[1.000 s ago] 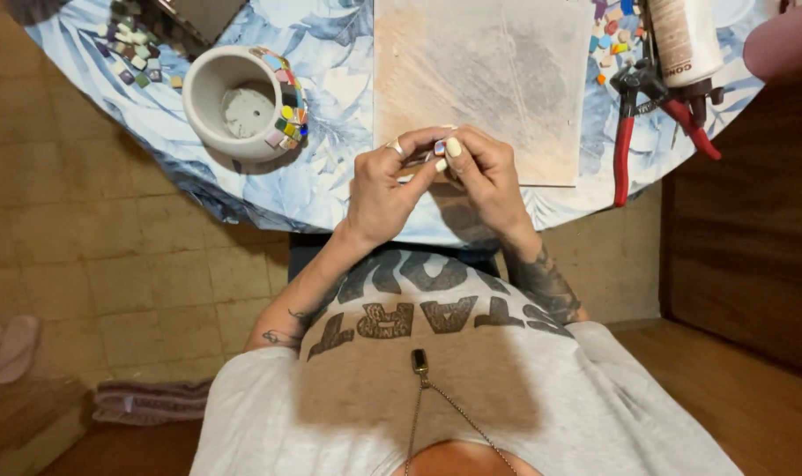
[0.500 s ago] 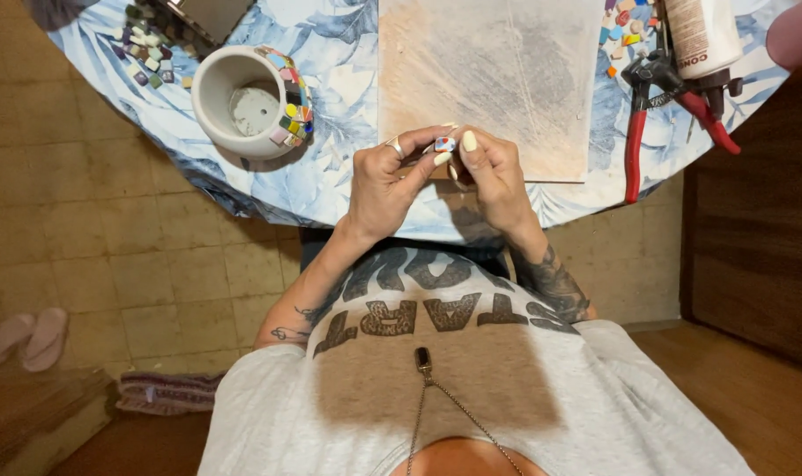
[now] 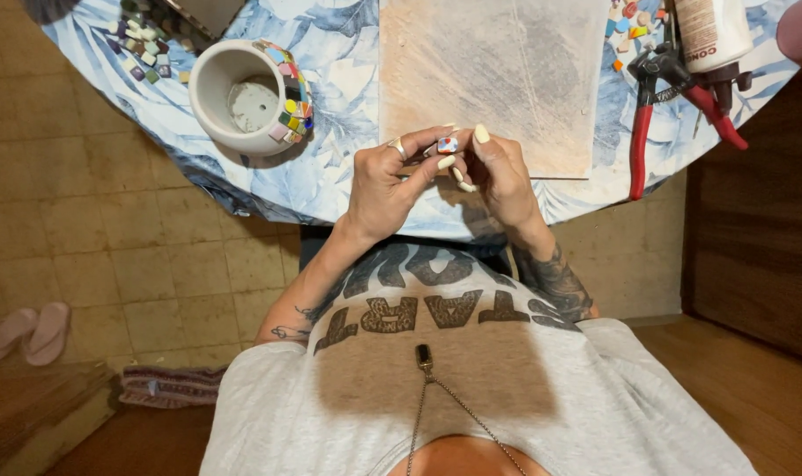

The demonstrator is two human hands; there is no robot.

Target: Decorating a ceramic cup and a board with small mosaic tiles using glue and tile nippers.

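Note:
My left hand (image 3: 388, 181) and my right hand (image 3: 500, 172) meet over the near edge of the round table (image 3: 330, 176). Together their fingertips pinch a small red, white and blue mosaic tile (image 3: 448, 145). The tile is held just in front of a pale wooden board (image 3: 498, 70) that lies flat on the blue leaf-patterned cloth. A white pot (image 3: 247, 97), partly covered with coloured tiles on its right side, stands to the left of my hands.
Red-handled nippers (image 3: 648, 123) lie right of the board, beside a white glue bottle (image 3: 709, 31). Loose coloured tiles (image 3: 141, 44) are scattered at the far left and tiles (image 3: 630, 26) near the bottle. Pink sandals (image 3: 26, 330) rest on the tiled floor at left.
My hands stay together on the tile with only small finger shifts. The view has drifted slightly, so the table sits a little differently in frame.

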